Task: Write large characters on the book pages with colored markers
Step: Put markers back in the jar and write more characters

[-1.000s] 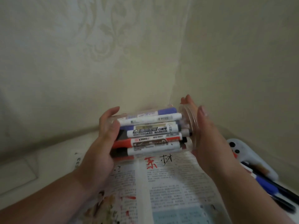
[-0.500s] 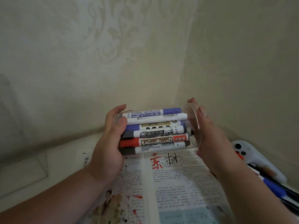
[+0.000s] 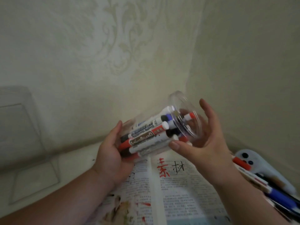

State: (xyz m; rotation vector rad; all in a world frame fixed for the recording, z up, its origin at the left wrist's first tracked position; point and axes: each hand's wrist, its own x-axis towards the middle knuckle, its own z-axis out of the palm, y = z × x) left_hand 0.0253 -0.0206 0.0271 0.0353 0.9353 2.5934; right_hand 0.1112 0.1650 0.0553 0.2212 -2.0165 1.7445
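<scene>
A clear plastic jar point(image 3: 180, 101) packed with several red, blue and black whiteboard markers point(image 3: 146, 138) is held tilted above the open book point(image 3: 186, 192), its far end raised to the right. My left hand point(image 3: 112, 153) grips the jar's lower end, fingers curled round it. My right hand point(image 3: 204, 140) cups the raised end, thumb on the jar's side and fingers spread behind it. A red character point(image 3: 163, 168) and a black character point(image 3: 178, 168) are written at the top of the right page.
A pale case point(image 3: 266, 169) with loose red, blue and black markers point(image 3: 276, 192) lies at the right edge. A clear box point(image 3: 32, 179) stands at the left on the white surface. Patterned walls meet in a corner close behind.
The jar has turned from lying level to tilted, its right end raised and swung toward me. My right hand has shifted from flat against that end to cupping it, thumb on the side.
</scene>
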